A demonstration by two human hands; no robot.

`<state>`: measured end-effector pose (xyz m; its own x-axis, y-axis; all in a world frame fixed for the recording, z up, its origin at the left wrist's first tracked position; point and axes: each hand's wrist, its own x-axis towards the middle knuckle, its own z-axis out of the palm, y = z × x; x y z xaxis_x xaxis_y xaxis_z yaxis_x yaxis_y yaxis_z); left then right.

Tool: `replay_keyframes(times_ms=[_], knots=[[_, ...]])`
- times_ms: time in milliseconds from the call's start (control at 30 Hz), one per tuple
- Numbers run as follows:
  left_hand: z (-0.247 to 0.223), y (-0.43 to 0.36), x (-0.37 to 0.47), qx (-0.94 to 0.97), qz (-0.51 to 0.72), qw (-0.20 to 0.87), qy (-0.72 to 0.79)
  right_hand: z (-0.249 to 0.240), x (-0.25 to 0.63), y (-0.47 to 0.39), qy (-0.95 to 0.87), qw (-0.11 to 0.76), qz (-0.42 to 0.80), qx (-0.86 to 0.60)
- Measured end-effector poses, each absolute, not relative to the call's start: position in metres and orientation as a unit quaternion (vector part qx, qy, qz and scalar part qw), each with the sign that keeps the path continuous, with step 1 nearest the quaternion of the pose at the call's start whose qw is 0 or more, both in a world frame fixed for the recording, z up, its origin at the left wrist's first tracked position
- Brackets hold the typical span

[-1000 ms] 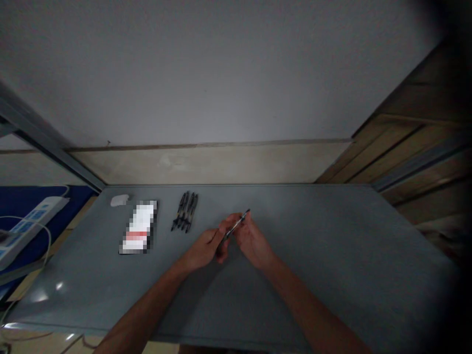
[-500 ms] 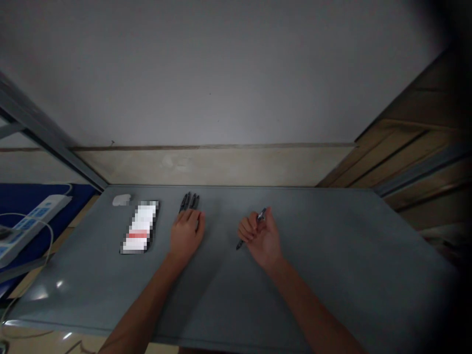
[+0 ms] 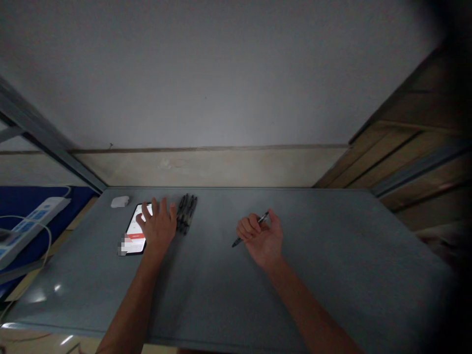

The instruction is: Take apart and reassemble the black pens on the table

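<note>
My right hand (image 3: 262,238) is closed around a dark pen (image 3: 236,242), palm turned up, with the pen slanting across the fingers and both its ends showing. Over the right part of a smartphone (image 3: 136,243), my left hand (image 3: 160,227) has its fingers spread and nothing in them. The phone lies face up with its screen lit, a red band across it. Just right of the left hand, several black pens (image 3: 187,214) lie side by side on the grey table (image 3: 221,295). Whether the left fingertips touch the phone I cannot tell.
A small white case (image 3: 120,201) lies at the table's back left. Beyond the left edge is a white power strip (image 3: 33,223) with a cable on a blue surface. A pale wall (image 3: 221,167) runs along the back, and wooden boards (image 3: 391,152) stand at the right.
My left hand has moved left, off the pens and over the phone, its fingers now spread. The pens lie uncovered. My right hand still holds its pen in nearly the same place.
</note>
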<state>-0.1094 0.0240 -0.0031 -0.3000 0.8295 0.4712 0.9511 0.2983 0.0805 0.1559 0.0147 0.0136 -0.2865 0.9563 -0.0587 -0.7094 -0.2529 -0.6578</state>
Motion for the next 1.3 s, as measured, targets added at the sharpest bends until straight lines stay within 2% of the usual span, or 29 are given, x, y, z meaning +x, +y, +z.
replay_keyframes(times_ms=[367,600,800,1300], knots=[[0.010,0.020,-0.115,-0.538,-0.152,0.192,-0.807,0.014,0.161,0.014,-0.257,0.558,0.745,-0.261],[0.011,0.017,-0.086,-0.604,-0.175,0.142,-0.764,0.010,0.168,0.016,-0.258,0.532,0.749,-0.298],[-0.001,0.013,-0.078,-0.623,-0.159,0.119,-0.757,0.011,0.170,0.015,-0.196,0.554,0.777,-0.225],[-0.003,0.016,-0.089,-0.588,-0.108,0.113,-0.793,0.004,0.168,0.017,-0.126,0.514,0.838,-0.133]])
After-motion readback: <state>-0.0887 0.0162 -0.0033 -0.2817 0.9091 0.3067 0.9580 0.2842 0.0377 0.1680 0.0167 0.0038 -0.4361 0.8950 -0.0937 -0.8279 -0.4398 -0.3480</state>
